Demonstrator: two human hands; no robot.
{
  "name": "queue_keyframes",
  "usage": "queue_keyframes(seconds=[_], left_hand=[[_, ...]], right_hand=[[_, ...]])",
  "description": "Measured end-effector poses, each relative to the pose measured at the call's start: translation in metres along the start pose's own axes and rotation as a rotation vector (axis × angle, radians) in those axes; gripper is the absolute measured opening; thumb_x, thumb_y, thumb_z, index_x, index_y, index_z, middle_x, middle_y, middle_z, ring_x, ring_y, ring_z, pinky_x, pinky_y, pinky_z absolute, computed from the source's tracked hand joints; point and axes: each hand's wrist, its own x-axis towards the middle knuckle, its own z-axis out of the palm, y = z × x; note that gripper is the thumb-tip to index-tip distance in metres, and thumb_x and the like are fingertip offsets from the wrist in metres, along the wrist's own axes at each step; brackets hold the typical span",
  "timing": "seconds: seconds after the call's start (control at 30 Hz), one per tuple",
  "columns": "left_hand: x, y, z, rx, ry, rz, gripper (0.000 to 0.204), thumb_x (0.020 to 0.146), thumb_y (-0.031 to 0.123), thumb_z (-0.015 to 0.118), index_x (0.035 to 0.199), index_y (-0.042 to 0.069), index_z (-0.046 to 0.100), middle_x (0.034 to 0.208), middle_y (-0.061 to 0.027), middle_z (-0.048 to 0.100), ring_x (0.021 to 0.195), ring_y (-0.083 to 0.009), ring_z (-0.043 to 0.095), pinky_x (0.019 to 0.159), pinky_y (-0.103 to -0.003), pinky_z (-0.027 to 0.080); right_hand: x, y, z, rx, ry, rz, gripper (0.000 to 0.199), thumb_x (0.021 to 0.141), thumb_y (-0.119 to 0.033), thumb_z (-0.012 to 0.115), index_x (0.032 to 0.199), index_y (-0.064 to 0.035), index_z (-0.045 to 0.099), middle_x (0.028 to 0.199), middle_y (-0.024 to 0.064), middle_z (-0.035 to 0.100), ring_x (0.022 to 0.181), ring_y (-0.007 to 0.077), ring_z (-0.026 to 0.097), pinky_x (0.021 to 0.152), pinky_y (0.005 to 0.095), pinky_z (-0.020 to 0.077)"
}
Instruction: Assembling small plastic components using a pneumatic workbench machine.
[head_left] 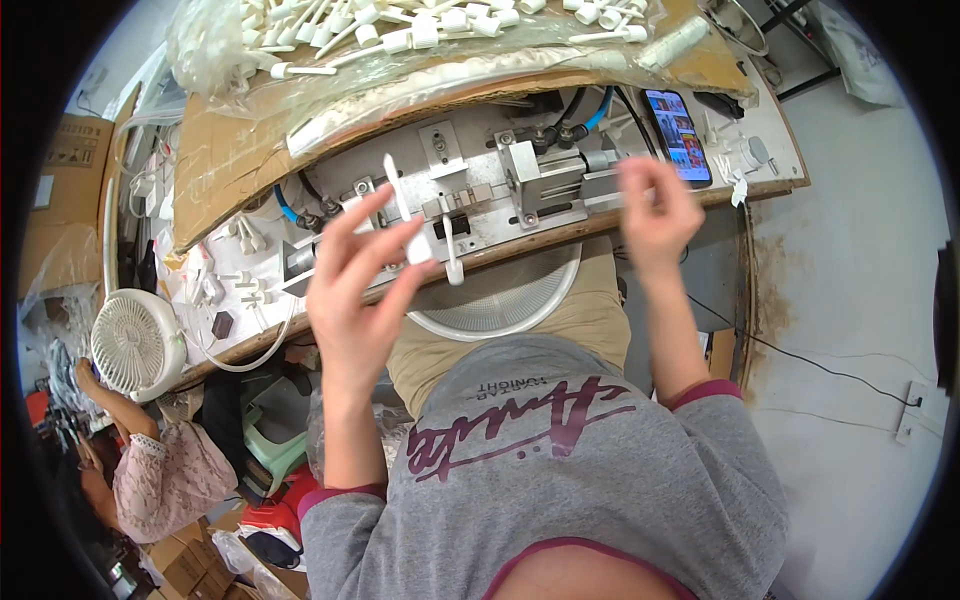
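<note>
Between the thumb and fingers of my left hand [355, 275] is a white plastic cap with a long pointed stem [403, 205], stem pointing away from me. A second white stemmed cap [454, 268] sits in the small metal clamp [462, 202] of the bench fixture, its wide end hanging over the table's front edge. My right hand [660, 215] is raised off the fixture's right end, near the metal slide block [545, 180]. Its fingers are curled in and slightly blurred; anything inside them is hidden.
Many white stemmed caps [425, 32] lie heaped on cardboard behind the fixture. A lit phone [680, 138] lies at the right. A white fan [138, 345] stands at the left, near another person's arm [130, 410]. A white basket [500, 300] rests on my lap.
</note>
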Motion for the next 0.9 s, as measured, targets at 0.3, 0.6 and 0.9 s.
queue_keyframes(seconds=[0.3,0.6,0.9], left_hand=[[-0.036,-0.001,0.023,0.070,-0.097,0.034,0.035,0.072,-0.005,0.079,0.106,0.003,0.073,0.136,-0.0122,0.057,0.087,-0.0173,0.067,0.074,-0.030,0.056],[-0.043,-0.016,0.031,0.211,-0.039,0.079,0.034,0.073,0.000,0.079,0.106,0.004,0.072,0.132,-0.0123,0.062,0.094,-0.0209,0.068,0.076,-0.033,0.056],[-0.030,-0.028,0.057,0.518,-0.168,0.142,0.032,0.075,0.008,0.077,0.107,0.006,0.072,0.134,-0.0049,0.064,0.069,-0.0235,0.065,0.068,-0.031,0.053]], right_hand=[[0.077,0.185,-0.012,-0.455,-0.071,0.092,0.028,0.101,-0.029,0.046,0.105,-0.0112,0.067,0.097,0.0204,0.067,0.095,0.0413,0.058,0.084,0.0480,0.0456],[0.078,0.121,-0.009,-0.294,0.160,0.087,0.022,0.098,-0.023,0.057,0.100,-0.0039,0.067,0.092,0.0157,0.067,0.090,0.0332,0.061,0.080,0.0420,0.0484],[0.110,-0.051,0.076,-0.220,0.006,-0.620,0.025,0.082,-0.013,0.076,0.106,-0.0081,0.069,0.098,0.0068,0.069,0.087,0.0149,0.066,0.074,0.0266,0.0520]])
